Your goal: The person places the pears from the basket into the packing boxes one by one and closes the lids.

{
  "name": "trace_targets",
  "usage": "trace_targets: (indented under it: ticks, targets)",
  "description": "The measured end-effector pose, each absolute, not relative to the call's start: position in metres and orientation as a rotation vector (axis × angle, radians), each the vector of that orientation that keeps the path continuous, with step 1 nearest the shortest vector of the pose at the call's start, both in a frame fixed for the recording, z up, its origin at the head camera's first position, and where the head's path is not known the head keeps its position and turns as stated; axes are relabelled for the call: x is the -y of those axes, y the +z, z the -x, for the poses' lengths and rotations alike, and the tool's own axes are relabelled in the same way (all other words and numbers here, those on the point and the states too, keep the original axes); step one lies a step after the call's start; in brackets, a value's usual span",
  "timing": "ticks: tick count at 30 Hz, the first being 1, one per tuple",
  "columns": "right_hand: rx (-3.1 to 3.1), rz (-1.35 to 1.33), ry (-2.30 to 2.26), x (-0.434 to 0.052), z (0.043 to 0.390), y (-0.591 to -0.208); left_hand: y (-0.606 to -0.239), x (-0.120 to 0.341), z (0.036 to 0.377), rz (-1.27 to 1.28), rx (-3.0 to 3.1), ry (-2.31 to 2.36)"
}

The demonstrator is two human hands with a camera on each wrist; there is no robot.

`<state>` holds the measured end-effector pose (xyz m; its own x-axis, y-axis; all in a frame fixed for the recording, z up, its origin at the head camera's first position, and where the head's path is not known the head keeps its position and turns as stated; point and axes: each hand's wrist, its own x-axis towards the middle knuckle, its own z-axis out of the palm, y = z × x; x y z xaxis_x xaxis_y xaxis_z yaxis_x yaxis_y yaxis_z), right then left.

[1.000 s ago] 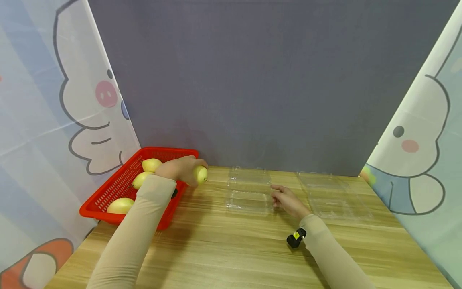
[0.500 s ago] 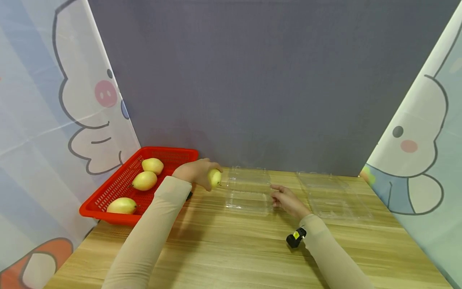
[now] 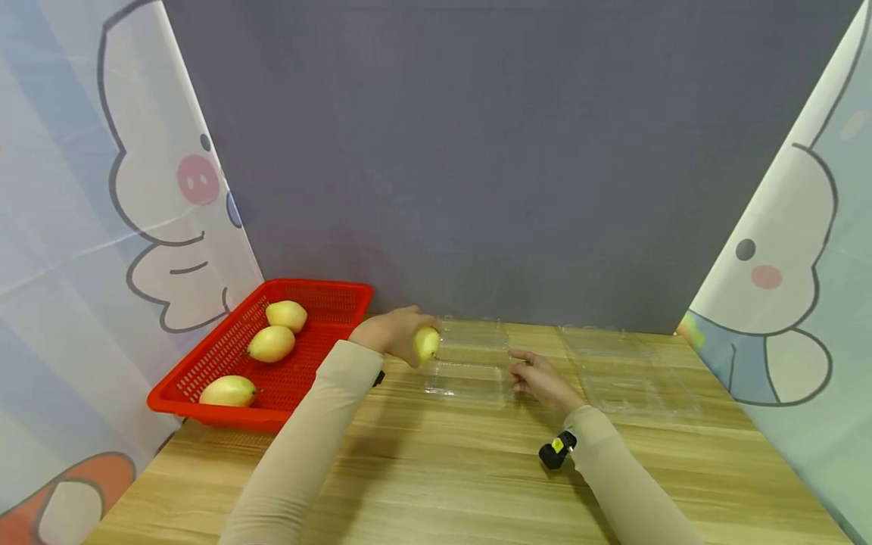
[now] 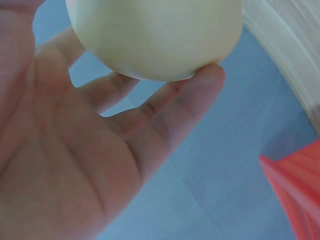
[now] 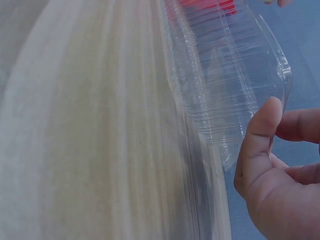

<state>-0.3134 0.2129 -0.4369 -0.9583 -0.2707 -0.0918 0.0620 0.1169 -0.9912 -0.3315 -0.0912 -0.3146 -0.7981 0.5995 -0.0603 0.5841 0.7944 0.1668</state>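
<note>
My left hand point(image 3: 398, 337) grips a yellow pear point(image 3: 427, 343) and holds it just above the left edge of an open clear plastic clamshell box point(image 3: 470, 367). In the left wrist view the pear point(image 4: 155, 35) rests against my fingertips point(image 4: 200, 90). My right hand point(image 3: 538, 375) lies at the box's right edge with relaxed fingers. The right wrist view puts my thumb point(image 5: 262, 135) beside a corner of the box point(image 5: 225, 65); whether it touches is unclear.
A red mesh basket point(image 3: 320, 291) at the table's left holds three more pears point(image 3: 271, 343). A second open clear box point(image 3: 630, 367) lies to the right. Grey wall behind, printed curtains on both sides, bare wooden tabletop point(image 3: 436, 469) in front.
My left hand has carried the pear rightward from over the basket's edge to the left rim of the clear box. The right hand has stayed put.
</note>
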Motion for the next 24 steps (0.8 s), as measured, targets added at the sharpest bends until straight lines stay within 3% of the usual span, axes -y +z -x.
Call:
trace_targets:
  ticks: [24]
  targets:
    - [-2.132, 0.166, -1.945, -0.211, 0.313, -0.435, -0.348, 0.042, 0.334, -1.125, -2.870, 0.195]
